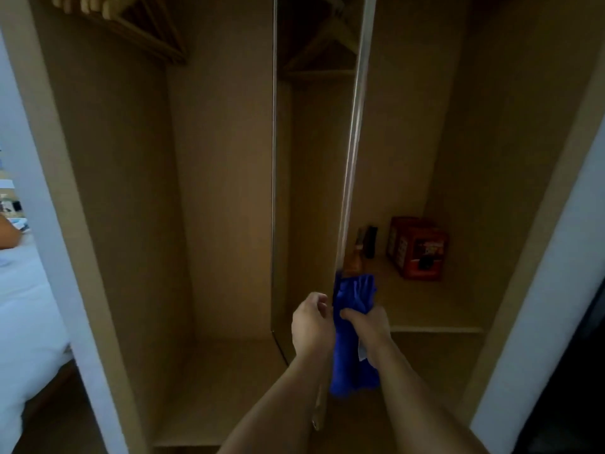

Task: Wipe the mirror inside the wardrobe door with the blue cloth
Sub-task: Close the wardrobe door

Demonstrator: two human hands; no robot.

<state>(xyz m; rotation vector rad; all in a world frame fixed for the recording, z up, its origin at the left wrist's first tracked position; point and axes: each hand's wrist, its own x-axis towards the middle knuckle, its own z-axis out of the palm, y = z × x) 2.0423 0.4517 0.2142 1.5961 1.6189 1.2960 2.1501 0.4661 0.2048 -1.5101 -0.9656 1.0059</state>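
Left arm: bare forearm rising from the lower centre of the frame toward the middle.
Left hand (pixel 309 322): lower centre, fingers curled, thumb uppermost.
Right arm: bare forearm running up from the lower right.
Right hand (pixel 365 324): just right of the left hand, fingers clenched around bunched blue cloth (pixel 355 296).

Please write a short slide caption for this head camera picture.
Right hand grips the blue cloth beside the mirror's edge; left hand holds that edge.

Blue cloth (pixel 355 296), red box (pixel 417 249), tan wardrobe (pixel 222 191).
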